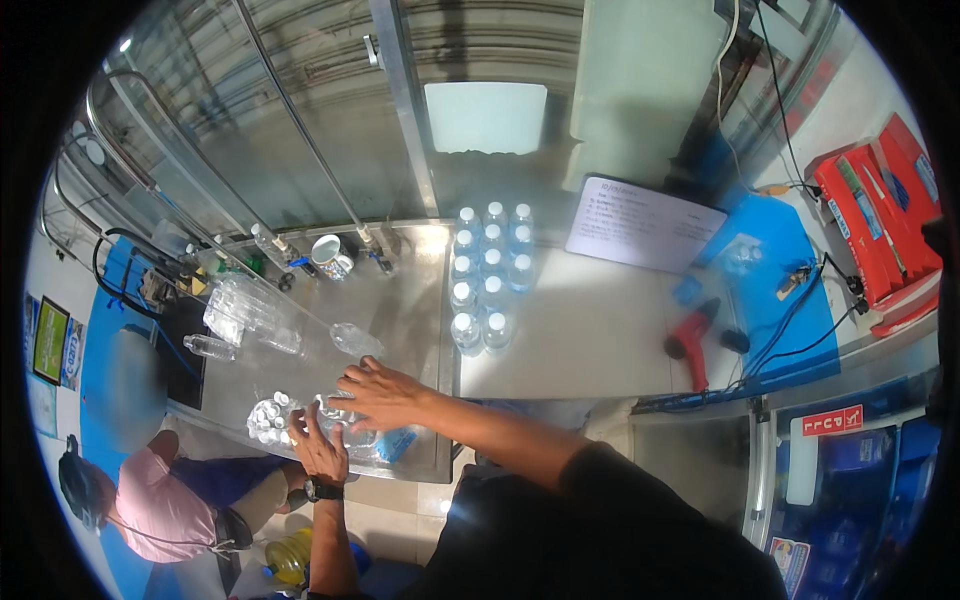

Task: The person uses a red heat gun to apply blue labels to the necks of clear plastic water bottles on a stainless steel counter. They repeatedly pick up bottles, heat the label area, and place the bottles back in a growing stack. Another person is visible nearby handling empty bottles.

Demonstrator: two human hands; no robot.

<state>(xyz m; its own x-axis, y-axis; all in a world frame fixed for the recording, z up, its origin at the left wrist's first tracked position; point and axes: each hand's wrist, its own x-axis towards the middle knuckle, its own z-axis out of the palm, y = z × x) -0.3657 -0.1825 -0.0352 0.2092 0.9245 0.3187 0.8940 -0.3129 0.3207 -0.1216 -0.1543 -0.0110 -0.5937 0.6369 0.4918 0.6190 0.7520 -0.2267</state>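
Note:
My left hand (318,444), with a black wristwatch, reaches over the front of the steel counter (405,352), beside a heap of white bottle caps (271,418). My right hand (379,391) bends over clear plastic pieces at the same place; the fingers hide much of them, so any grip is unclear. Just beyond the right hand an empty clear bottle (355,340) lies on its side. A blue-and-clear plastic packet (395,444) is at the counter's front edge. Capped water bottles (493,289) stand upright in rows on the white tabletop to the right.
More empty bottles (251,315) lie at the left, near metal filling pipes, a patterned mug (331,256) and blue-handled valves. A whiteboard (643,223) bearing writing leans behind the tabletop. A red heat gun (691,341) and cables lie at right. Another person (169,499) in pink is at lower left.

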